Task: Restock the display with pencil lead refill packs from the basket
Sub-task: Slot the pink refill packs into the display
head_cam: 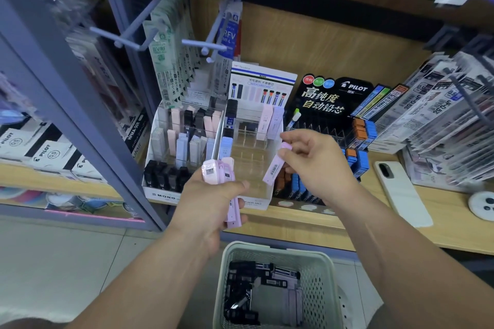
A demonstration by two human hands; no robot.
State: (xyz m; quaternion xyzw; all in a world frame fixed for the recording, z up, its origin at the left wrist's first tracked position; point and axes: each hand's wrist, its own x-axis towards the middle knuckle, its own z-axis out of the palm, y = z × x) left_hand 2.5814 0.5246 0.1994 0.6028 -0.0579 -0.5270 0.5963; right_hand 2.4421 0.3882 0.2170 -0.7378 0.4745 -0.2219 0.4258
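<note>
Nearest, below both wrists, a pale green basket (pixel 278 248) is holding a jumble of black refill packs (pixel 240 291), with a few lilac packs (pixel 294 299) lying along its right side. Above it, the left hand (pixel 213 195) is gripping a bundle of pink and lilac packs (pixel 217 172) — fingers curled round the middle, ends sticking out above and below the fist. Just to its right, the right hand (pixel 318 165) is pinching a single lilac pack (pixel 272 169) by its upper end between thumb and fingertips. The pack is slanting down toward the left hand without touching it.

Both hands are hovering over the front of the white display tray (pixel 160 195), which is resting on a wooden shelf (pixel 294 227). Directly beyond the hands, its clear divider slots (pixel 248 147) are holding only a few packs, among them two pale packs (pixel 270 121) standing upright at the back. Left of the left hand, the tray is carrying rows of black, grey and pink packs (pixel 184 141).

Right of the right hand, a black Pilot display (pixel 328 96) is showing orange and blue packs (pixel 361 131), and further right a phone (pixel 401 189) is lying on the shelf. Farthest up — above the tray — refill cards (pixel 171 43) are hanging from hooks.
</note>
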